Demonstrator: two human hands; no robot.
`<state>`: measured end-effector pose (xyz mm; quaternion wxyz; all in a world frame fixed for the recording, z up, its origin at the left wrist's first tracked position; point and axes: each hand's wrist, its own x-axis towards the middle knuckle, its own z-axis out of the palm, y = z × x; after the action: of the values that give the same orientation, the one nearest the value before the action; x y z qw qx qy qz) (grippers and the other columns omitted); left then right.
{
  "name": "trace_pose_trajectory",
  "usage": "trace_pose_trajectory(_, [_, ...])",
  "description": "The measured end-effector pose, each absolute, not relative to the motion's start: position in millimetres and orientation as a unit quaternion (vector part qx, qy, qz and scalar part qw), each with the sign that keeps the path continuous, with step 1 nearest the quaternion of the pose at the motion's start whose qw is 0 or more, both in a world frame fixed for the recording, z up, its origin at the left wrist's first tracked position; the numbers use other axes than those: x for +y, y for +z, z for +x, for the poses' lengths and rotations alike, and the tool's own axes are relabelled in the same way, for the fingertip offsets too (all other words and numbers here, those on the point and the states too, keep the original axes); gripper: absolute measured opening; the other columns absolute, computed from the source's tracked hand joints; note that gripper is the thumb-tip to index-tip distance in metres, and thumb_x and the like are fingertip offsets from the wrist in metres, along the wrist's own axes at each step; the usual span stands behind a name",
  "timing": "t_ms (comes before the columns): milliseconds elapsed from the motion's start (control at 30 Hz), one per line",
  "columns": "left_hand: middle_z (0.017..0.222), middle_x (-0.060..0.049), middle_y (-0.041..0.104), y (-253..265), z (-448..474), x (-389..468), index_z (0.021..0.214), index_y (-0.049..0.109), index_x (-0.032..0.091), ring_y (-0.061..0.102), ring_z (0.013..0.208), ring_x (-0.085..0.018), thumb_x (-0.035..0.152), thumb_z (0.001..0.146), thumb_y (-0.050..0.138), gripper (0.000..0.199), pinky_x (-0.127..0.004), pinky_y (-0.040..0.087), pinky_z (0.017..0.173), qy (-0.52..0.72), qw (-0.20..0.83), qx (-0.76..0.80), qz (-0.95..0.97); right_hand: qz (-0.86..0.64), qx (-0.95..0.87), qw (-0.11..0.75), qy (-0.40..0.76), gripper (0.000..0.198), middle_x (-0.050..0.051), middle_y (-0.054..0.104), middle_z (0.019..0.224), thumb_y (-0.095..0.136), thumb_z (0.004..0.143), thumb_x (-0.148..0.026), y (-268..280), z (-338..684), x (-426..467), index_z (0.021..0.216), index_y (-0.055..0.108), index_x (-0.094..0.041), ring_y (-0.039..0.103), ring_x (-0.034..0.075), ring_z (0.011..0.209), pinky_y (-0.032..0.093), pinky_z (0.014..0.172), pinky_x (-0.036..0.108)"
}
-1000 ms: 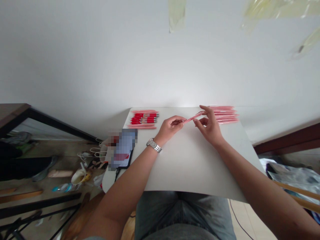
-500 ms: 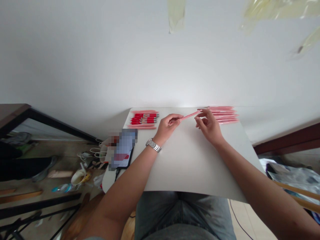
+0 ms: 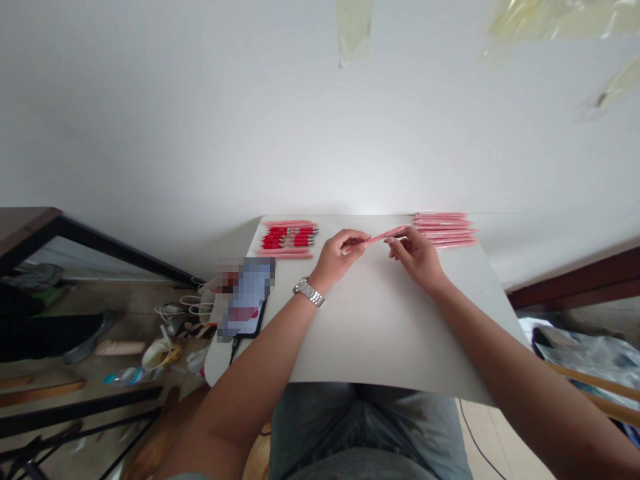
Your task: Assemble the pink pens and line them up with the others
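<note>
My left hand (image 3: 340,253), with a silver watch on its wrist, pinches the left end of a slim pink pen (image 3: 380,236). The pen is raised over the white table (image 3: 365,320) and slants up to the right. At its right end, my right hand (image 3: 416,257) has its fingers closed around it; these fingers partly hide that end. Just beyond the right hand lies a row of several pink pens (image 3: 453,233). Away to the left are several red pens (image 3: 287,239) with silver tips, with pink pens (image 3: 285,253) on either side of them.
A phone (image 3: 250,300), partly blurred out, rests at the table's left edge with a cable plugged in. The white wall (image 3: 320,133) stands right behind the table. Floor clutter, including a white cup (image 3: 156,355), is at the left; plastic bags (image 3: 590,353) are at the right.
The fingers of my right hand have come together on the pen's right end, and that hand has moved slightly left. My left hand has shifted a little to the right.
</note>
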<state>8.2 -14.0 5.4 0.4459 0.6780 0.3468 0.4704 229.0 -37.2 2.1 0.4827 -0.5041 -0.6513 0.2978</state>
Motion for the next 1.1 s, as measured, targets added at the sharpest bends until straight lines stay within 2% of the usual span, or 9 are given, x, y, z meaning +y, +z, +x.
trace_pose_trajectory(233, [0.11,-0.009,0.074,7,10,-18,0.107,0.072,0.018,0.071,0.103,-0.019,0.038,0.094,0.071,0.024,-0.033,0.056,0.097,0.449,0.426,0.348,0.704,-0.477,-0.657,0.492,0.313,0.037,0.001,0.066,0.079,0.063,0.096,-0.06,0,227,-37,0.106,0.064,-0.024,0.067,0.018,0.067,0.053,0.062,0.033])
trace_pose_trajectory(533, [0.111,-0.01,0.076,5,10,-17,0.108,0.073,0.017,0.071,0.103,-0.019,0.041,0.094,0.071,0.028,-0.034,0.056,0.098,0.445,0.437,0.339,0.705,-0.424,-0.659,0.526,0.329,0.032,0.003,0.069,0.087,0.058,0.101,-0.055,6,223,-43,0.104,0.059,-0.024,0.068,0.016,0.071,0.055,0.062,0.031])
trace_pose_trajectory(700, [0.111,-0.01,0.076,5,9,-17,0.109,0.073,0.018,0.072,0.103,-0.02,0.042,0.095,0.069,0.028,-0.033,0.057,0.097,0.45,0.445,0.348,0.691,-0.425,-0.664,0.549,0.278,0.027,0.003,0.069,0.085,0.058,0.102,-0.052,5,226,-41,0.103,0.06,-0.025,0.065,0.017,0.07,0.055,0.064,0.033])
trace_pose_trajectory(867, [0.115,-0.011,0.075,3,8,-13,0.108,0.073,0.017,0.072,0.109,-0.022,0.044,0.095,0.069,0.03,-0.035,0.056,0.1,0.463,0.457,0.342,0.679,-0.45,-0.661,0.559,0.219,0.024,0.005,0.071,0.095,0.057,0.102,-0.05,8,229,-42,0.105,0.059,-0.026,0.068,0.02,0.081,0.057,0.076,0.037])
trace_pose_trajectory(1100, [0.112,-0.011,0.076,5,8,-14,0.108,0.073,0.017,0.072,0.106,-0.021,0.043,0.093,0.071,0.03,-0.034,0.056,0.098,0.48,0.471,0.345,0.655,-0.466,-0.725,0.501,0.079,0.017,0.005,0.067,0.087,0.053,0.104,-0.038,15,229,-44,0.105,0.063,-0.023,0.061,0.021,0.078,0.05,0.075,0.038])
